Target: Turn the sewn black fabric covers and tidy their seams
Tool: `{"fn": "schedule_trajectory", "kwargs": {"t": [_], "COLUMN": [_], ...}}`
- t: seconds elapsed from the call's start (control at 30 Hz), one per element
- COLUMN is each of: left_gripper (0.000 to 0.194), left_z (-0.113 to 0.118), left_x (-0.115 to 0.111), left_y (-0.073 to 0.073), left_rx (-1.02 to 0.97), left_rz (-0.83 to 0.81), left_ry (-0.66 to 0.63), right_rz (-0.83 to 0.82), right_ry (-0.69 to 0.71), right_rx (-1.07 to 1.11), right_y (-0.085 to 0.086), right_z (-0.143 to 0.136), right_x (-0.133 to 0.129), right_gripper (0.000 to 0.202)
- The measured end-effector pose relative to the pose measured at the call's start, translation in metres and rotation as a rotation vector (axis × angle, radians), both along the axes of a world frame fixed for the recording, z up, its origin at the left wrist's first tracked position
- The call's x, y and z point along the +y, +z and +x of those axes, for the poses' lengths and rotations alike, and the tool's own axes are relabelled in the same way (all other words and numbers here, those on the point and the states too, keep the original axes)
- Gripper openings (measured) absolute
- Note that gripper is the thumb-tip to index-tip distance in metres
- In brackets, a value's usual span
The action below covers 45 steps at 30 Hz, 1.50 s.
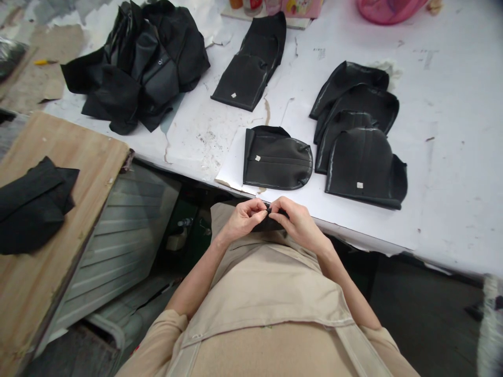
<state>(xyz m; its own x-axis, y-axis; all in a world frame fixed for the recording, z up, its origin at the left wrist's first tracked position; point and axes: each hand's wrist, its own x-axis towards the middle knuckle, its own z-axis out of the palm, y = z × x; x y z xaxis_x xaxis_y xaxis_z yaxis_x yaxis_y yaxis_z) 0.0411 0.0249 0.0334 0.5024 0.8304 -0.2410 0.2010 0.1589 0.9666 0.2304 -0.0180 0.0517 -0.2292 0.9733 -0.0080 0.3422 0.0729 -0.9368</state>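
Both hands meet at the table's front edge, above my lap. My left hand (247, 217) pinches a black fabric piece (269, 224) between thumb and fingers. Close beside it, my right hand (293, 215) pinches the same piece, fingertips nearly touching the left ones. Most of this piece is hidden under the hands. Just beyond lies a flat black sewn piece (279, 162) with a rounded end and a small white tag. To its right several similar black pieces (359, 157) overlap in a fanned stack.
A crumpled heap of black material (141, 63) lies at the back left of the white table (451, 173). More black pieces (251, 65) are stacked near the middle. At left, a wooden board (94, 141) carries black fabric (35, 204). A pink basin (389, 10) stands at the back.
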Motion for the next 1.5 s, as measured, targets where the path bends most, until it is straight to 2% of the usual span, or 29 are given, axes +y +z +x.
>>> {"fn": "schedule_trajectory", "kwargs": {"t": [0.2,0.43,0.67,0.8,1.07,1.23,1.5], "left_gripper": [0.031,0.028,0.028,0.03,0.039,0.041,0.038], "left_z": [-0.005,-0.003,-0.004,-0.006,-0.004,-0.003,-0.003], "left_x": [0.001,0.0,0.0,-0.001,0.001,0.002,0.001], "left_y": [-0.001,0.004,-0.002,-0.006,0.0,0.001,0.006], "left_rx": [-0.1,-0.045,-0.077,-0.095,-0.078,-0.059,-0.083], "left_rz": [-0.107,-0.053,-0.071,-0.138,-0.289,-0.272,-0.282], "left_ry": [-0.049,-0.042,-0.024,0.011,0.057,0.048,0.028], "right_rz": [0.065,0.199,0.072,0.021,-0.047,-0.084,-0.1], "right_ry": [-0.04,-0.073,-0.085,-0.045,-0.014,0.008,-0.021], "right_rx": [-0.073,0.041,0.098,0.122,0.179,0.239,0.193], "right_y": [-0.006,-0.013,-0.015,-0.012,-0.014,-0.017,-0.015], "right_z": [-0.005,-0.01,-0.009,-0.006,-0.002,0.001,-0.001], "right_x": [-0.001,0.0,0.0,0.001,0.002,0.002,0.003], "right_gripper": [0.012,0.014,0.012,0.011,0.012,0.013,0.014]}}
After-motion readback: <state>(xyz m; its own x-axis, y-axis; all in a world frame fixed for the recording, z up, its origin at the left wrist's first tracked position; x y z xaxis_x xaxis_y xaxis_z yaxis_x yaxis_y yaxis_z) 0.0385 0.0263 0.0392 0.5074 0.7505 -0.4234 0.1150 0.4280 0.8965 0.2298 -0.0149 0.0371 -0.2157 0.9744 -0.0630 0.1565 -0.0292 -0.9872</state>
